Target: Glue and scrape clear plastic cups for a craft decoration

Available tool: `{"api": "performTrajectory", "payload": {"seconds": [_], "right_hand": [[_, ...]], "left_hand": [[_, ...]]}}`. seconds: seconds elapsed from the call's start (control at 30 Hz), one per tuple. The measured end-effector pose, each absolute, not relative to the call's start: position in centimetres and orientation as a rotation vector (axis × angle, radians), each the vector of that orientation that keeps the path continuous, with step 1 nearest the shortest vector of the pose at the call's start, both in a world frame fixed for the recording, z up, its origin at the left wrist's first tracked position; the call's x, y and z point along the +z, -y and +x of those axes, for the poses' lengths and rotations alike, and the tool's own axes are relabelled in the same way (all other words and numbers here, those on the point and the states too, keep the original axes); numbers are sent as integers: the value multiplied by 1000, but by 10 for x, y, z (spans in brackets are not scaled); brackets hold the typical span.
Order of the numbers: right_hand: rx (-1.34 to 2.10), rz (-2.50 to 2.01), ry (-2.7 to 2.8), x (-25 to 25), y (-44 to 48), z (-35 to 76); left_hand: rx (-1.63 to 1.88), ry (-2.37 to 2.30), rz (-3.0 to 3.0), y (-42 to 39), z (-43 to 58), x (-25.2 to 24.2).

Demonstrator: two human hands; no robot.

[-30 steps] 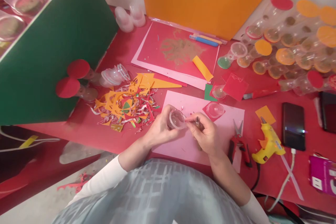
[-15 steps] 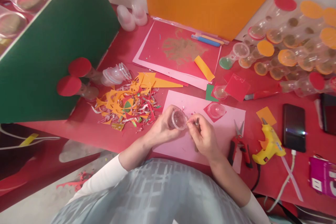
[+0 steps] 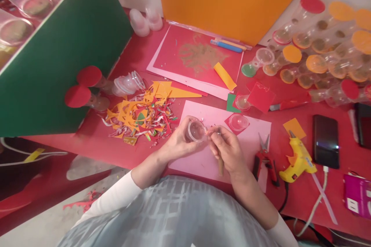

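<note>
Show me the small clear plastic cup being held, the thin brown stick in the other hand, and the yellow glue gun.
small clear plastic cup (image 3: 196,131), head view, its round base.
thin brown stick (image 3: 220,168), head view, the end below the palm.
yellow glue gun (image 3: 299,159), head view, its body.

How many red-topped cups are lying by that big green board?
2. The far red-topped cup lies by the green board, beside a stack of clear cups. The near red-topped cup lies right below it, left of the paper scraps. The board may hide others.
</note>
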State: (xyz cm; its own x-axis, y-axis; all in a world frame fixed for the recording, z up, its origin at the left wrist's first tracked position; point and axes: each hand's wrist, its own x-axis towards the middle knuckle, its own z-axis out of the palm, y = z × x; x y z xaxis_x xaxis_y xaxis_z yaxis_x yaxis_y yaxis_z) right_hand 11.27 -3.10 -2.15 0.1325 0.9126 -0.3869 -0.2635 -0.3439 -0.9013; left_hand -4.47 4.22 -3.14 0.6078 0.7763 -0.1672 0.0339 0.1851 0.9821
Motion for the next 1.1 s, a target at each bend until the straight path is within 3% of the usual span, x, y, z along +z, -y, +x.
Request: {"api": "performTrajectory", "payload": {"seconds": [0.33, 0.63, 1.1], "right_hand": [[1330, -1539, 773, -18, 35, 121], [1490, -1361, 586, -19, 33, 114], [1504, -1536, 619, -13, 29, 106]], "left_hand": [[747, -916, 1203, -41, -44, -35], [734, -925, 1143, -40, -41, -33], [726, -971, 1295, -39, -35, -33]]}}
